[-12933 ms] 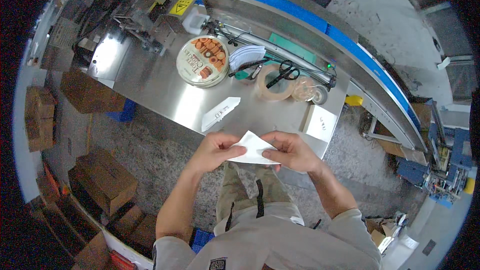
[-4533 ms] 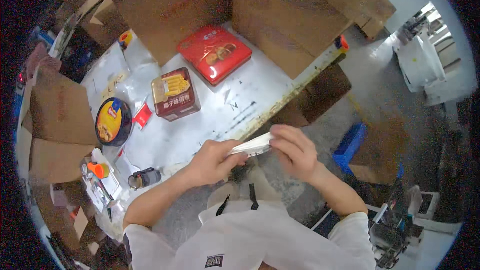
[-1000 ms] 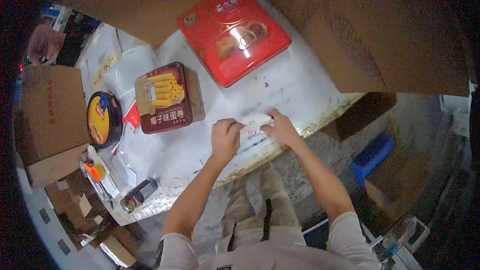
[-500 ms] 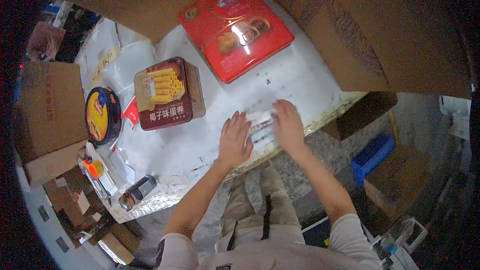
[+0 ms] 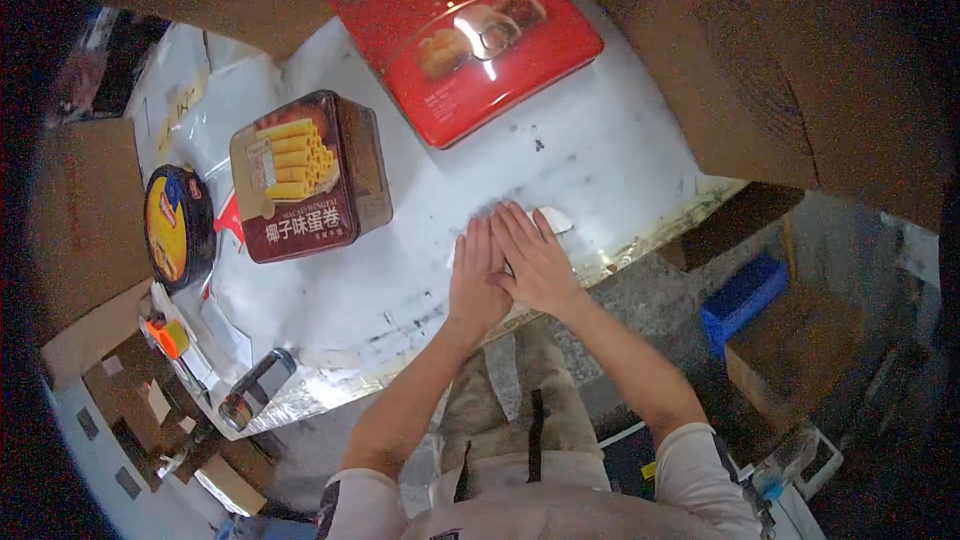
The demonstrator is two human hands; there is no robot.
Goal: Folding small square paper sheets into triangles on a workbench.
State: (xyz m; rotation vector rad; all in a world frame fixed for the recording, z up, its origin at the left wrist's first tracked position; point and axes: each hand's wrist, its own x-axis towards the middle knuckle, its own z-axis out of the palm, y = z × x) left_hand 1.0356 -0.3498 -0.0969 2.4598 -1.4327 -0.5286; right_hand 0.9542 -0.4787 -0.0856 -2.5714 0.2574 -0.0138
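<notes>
My left hand (image 5: 478, 275) and my right hand (image 5: 537, 265) lie side by side, fingers stretched out, near the front edge of the white table (image 5: 420, 190). Under and beside them is a small white piece, perhaps paper (image 5: 553, 220); most of it is covered. Both palms press down over it, with the thumbs close together. To the left of my hands stands a brown tin of egg rolls (image 5: 290, 175) with yellow rolls pictured on its lid. Beyond my hands a large flat red tin (image 5: 470, 45) with pastries pictured on it lies on the table.
A round dark tin with a yellow lid (image 5: 168, 230) stands at the left beside a cardboard box (image 5: 92, 210). Tall cardboard (image 5: 730, 60) rises at the right. A dark cylindrical thing (image 5: 260, 387) lies by the left front edge. A blue bin (image 5: 742, 305) sits lower right.
My hands, apart at both ends of the white piece before, have come together over it, the right one moving left. The view has shifted slightly.
</notes>
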